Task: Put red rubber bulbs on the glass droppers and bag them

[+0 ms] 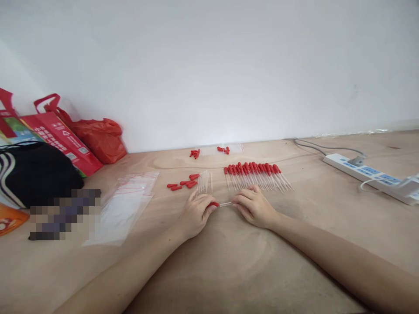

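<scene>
Between the fingers of my left hand (pixel 198 211) is a red rubber dropper bulb (pixel 214 204). My right hand (pixel 253 206) pinches a clear glass dropper tube (pixel 225 204), whose end points at the bulb. The two are in line; I cannot tell whether they touch. Just beyond my left hand lie several loose red bulbs (pixel 188 183) and a small group of bare tubes (pixel 205 181). Behind my right hand rests a row of droppers with red bulbs fitted (pixel 255 174), side by side, tips toward me.
Clear zip bags (pixel 126 209) lie to the left, near a black bag (pixel 36 174) and red shopping bags (pixel 65 144). At the back are more red bulbs (pixel 195 154) and a clear bag (pixel 235 148). A white power strip (pixel 369 174) with cables stands at right.
</scene>
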### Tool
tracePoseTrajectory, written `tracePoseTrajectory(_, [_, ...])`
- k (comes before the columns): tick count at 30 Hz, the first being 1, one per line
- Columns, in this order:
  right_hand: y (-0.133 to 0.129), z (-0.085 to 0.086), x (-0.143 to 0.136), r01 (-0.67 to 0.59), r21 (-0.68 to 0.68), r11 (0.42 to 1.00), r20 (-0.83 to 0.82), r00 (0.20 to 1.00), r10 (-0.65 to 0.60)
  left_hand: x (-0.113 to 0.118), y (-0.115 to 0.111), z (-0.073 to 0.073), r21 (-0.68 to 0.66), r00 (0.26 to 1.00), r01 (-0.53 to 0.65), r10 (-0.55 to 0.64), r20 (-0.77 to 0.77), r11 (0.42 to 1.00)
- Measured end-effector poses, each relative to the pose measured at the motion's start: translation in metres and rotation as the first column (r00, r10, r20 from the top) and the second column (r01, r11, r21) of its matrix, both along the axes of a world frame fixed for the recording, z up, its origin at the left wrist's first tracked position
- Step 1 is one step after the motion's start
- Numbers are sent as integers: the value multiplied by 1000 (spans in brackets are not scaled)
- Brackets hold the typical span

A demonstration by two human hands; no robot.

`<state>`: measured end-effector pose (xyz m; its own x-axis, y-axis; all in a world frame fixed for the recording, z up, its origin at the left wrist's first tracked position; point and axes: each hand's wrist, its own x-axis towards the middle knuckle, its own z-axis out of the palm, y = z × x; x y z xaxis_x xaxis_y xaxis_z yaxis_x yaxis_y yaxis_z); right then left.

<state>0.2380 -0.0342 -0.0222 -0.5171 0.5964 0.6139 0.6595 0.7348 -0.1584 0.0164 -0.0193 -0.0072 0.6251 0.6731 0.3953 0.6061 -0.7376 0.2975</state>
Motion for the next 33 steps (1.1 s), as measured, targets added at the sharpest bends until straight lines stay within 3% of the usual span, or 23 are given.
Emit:
tracePoseTrajectory(15, [6,-3,-1,-48,30,998,16,999,48,0,-1,1,-46,993,121,-121,-1,992])
tracePoseTrajectory(28, [0,-1,-10,-16,179,984,173,985,-16,1,-4,1,98,994,100,-103,23,990])
tracePoseTrajectory(33, [-3,-3,-15,-8,174,985,173,985,-23,1,-6,2,112,994,111,-111,-4,988])
